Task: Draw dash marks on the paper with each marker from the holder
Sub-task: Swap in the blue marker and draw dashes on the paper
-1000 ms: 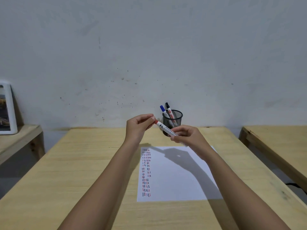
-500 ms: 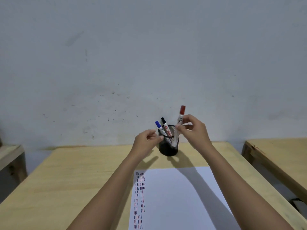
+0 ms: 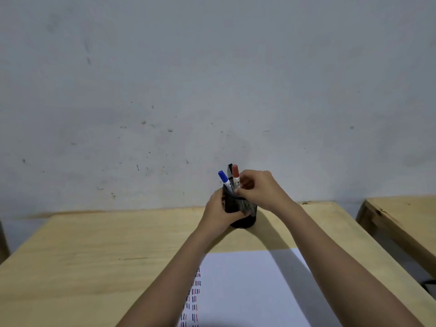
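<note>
a pale scuffed wall (image 3: 212, 79) backs the wooden table (image 3: 94, 256). the right hand (image 3: 259, 190) pinches the red marker (image 3: 236, 177) standing in the black mesh holder (image 3: 243, 210), which the left hand (image 3: 218, 212) clasps; blue marker (image 3: 224, 179) and black marker (image 3: 229, 169) stand beside. the paper (image 3: 247, 291) lies nearer, dashes along its left edge.

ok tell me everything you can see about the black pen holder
The pen holder is a black round cup that looks like metal mesh, standing upright on the wooden table beyond the paper. Three capped markers lean out of it: blue, black and red. The left hand wraps its left side, fingers across the front, hiding part of the mesh. The right hand sits over its right rim, fingers pinching the red marker.
</note>
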